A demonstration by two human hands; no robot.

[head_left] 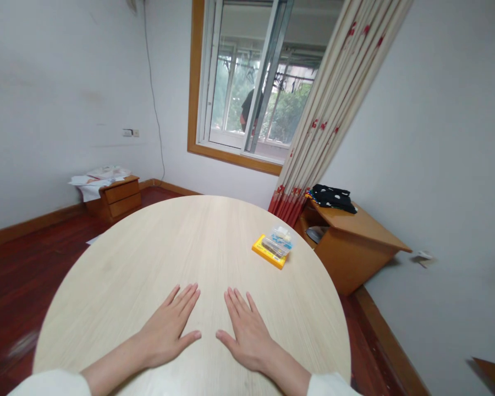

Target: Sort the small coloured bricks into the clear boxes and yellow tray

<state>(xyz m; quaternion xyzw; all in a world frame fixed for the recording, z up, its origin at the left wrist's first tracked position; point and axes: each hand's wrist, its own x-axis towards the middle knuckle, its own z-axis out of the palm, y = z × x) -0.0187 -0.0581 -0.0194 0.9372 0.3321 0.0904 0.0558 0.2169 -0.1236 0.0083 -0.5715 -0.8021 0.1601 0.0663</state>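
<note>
Two hands lie flat and open, palms down, on the near part of a round pale-wood table (148, 247). The left hand (169, 330) and right hand (247, 330) have their fingers spread and thumbs pointing toward each other, and they hold nothing.

The nearest thing is a flat yellow box (268, 255) with a clear plastic case (281, 239) resting on top of it. It sits farther out and to the right, near the table's right edge and well apart from both hands. The right hand is the nearer of the two. The box's long side seems to run slantwise, its left end slightly farther and its right end slightly nearer, though foreshortening makes this uncertain.

Beyond the table stand a wooden desk (355, 236) carrying a dark spotted cloth (333, 198), a curtain (334, 99) and a window (247, 82).
</note>
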